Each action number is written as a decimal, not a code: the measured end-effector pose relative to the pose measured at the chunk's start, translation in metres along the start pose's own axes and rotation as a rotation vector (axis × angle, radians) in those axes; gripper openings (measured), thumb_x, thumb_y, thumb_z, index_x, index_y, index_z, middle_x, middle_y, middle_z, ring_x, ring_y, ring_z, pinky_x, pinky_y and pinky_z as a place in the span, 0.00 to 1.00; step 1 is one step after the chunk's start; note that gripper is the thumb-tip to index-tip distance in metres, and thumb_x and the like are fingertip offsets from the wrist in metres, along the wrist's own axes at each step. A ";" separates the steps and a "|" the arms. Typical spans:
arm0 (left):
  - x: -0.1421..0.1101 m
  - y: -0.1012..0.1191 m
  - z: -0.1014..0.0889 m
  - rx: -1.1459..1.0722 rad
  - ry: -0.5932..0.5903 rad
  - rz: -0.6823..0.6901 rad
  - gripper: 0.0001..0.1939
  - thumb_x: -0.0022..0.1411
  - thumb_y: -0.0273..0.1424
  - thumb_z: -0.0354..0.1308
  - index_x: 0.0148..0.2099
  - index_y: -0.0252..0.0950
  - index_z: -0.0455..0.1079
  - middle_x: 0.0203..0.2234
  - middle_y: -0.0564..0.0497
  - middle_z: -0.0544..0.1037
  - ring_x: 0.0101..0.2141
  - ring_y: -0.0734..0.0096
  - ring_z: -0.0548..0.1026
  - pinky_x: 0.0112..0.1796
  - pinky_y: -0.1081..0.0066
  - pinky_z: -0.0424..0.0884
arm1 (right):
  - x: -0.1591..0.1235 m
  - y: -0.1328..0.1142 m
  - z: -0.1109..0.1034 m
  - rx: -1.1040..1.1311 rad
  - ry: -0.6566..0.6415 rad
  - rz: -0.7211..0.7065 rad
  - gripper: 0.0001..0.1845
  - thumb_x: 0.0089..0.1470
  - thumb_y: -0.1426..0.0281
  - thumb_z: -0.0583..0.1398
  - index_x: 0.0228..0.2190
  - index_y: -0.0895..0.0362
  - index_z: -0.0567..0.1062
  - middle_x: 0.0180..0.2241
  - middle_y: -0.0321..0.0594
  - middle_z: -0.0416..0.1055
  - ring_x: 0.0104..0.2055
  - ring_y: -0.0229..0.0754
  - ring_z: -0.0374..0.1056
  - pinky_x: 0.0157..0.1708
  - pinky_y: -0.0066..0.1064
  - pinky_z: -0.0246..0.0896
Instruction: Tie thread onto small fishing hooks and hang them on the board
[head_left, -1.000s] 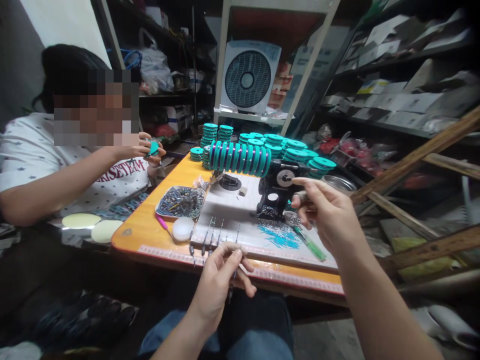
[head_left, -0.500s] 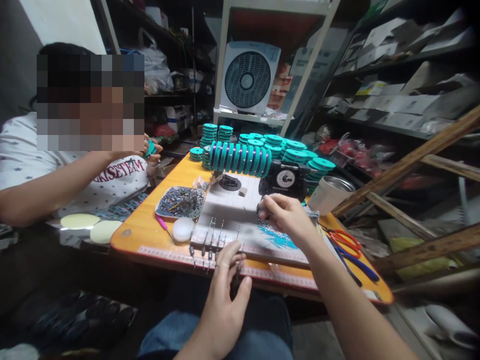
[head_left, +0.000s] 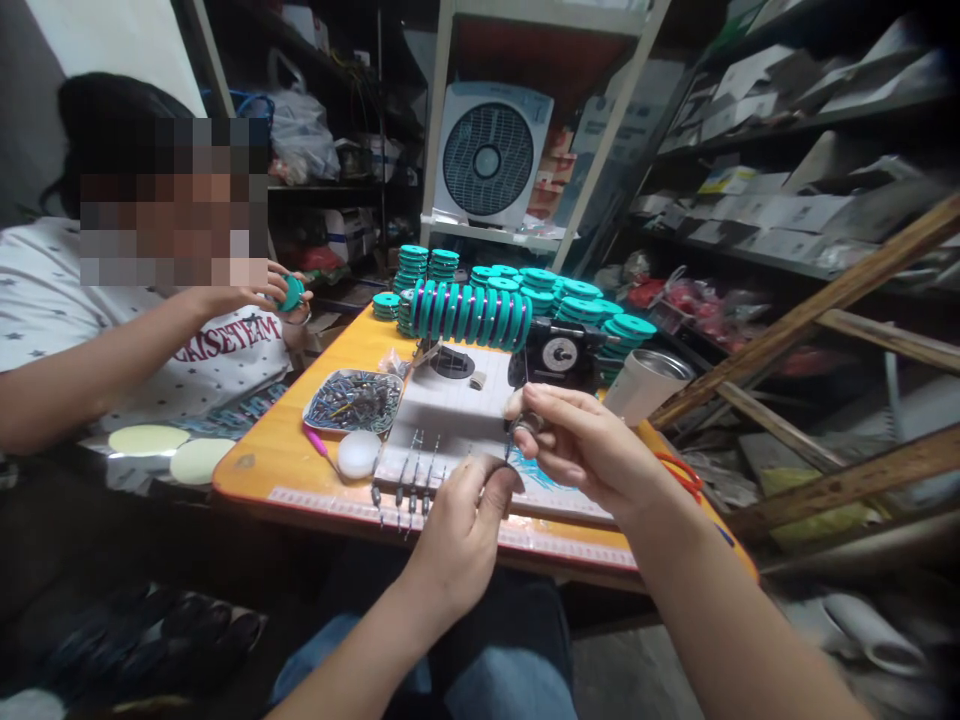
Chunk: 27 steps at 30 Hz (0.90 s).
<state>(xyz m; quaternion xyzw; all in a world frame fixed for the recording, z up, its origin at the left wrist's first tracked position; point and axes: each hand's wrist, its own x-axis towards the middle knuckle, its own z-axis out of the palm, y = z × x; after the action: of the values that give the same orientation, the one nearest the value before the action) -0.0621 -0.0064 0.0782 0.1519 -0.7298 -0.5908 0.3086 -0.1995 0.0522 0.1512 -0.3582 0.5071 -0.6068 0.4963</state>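
Over the front of the white board (head_left: pixel 450 400), my left hand (head_left: pixel 469 525) pinches a small, thin dark piece (head_left: pixel 510 452), mostly hidden by thumb and finger. My right hand (head_left: pixel 577 440) is closed just above it, thumb and forefinger gripping a thin line that comes down from the row of teal spools (head_left: pixel 472 315). Some small dark thing sits under the right fingers, too unclear to name. Left of my hands, several slim dark sinker-like pieces (head_left: pixel 412 490) with thin metal ends lie across the board's front edge. Thin blue pieces (head_left: pixel 544 480) lie partly behind my right hand.
A tray of small dark parts (head_left: pixel 352 400), a white round lid (head_left: pixel 358 455) and a pink-handled tool (head_left: pixel 319 440) are at left. Teal spools (head_left: pixel 585 300) are stacked behind a black device (head_left: pixel 559 355). A can (head_left: pixel 649 385) stands right. Another person holds a teal spool (head_left: pixel 291 293).
My left hand has risen rightward from the board's edge, closing in a pinch beside my right hand. My right hand has come slightly closer, now with a line at its fingers.
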 end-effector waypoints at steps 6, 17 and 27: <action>-0.029 0.002 0.008 -0.740 -0.123 -0.339 0.20 0.68 0.39 0.43 0.28 0.33 0.62 0.16 0.54 0.65 0.22 0.77 0.66 0.30 0.75 0.62 | 0.008 0.030 -0.002 0.170 0.111 0.078 0.13 0.50 0.62 0.62 0.26 0.59 0.70 0.14 0.31 0.65 0.09 0.21 0.45 0.08 0.14 0.34; -0.071 -0.035 0.010 -1.109 -0.300 -0.583 0.23 0.67 0.46 0.39 0.31 0.34 0.61 0.18 0.41 0.79 0.17 0.65 0.77 0.17 0.79 0.66 | 0.008 0.035 -0.004 0.131 0.131 0.062 0.14 0.48 0.61 0.64 0.25 0.60 0.71 0.14 0.31 0.64 0.08 0.21 0.45 0.08 0.13 0.34; -0.079 -0.040 0.012 -1.173 -0.290 -0.575 0.21 0.65 0.45 0.47 0.29 0.33 0.64 0.15 0.44 0.79 0.18 0.67 0.78 0.15 0.84 0.63 | 0.005 0.032 -0.003 0.102 0.136 0.068 0.15 0.48 0.60 0.64 0.26 0.60 0.71 0.14 0.31 0.64 0.09 0.21 0.45 0.09 0.14 0.33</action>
<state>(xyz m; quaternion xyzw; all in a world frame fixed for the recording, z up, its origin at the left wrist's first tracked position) -0.0153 0.0386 0.0174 0.0662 -0.2523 -0.9629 0.0690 -0.1962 0.0482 0.1190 -0.2727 0.5201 -0.6376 0.4987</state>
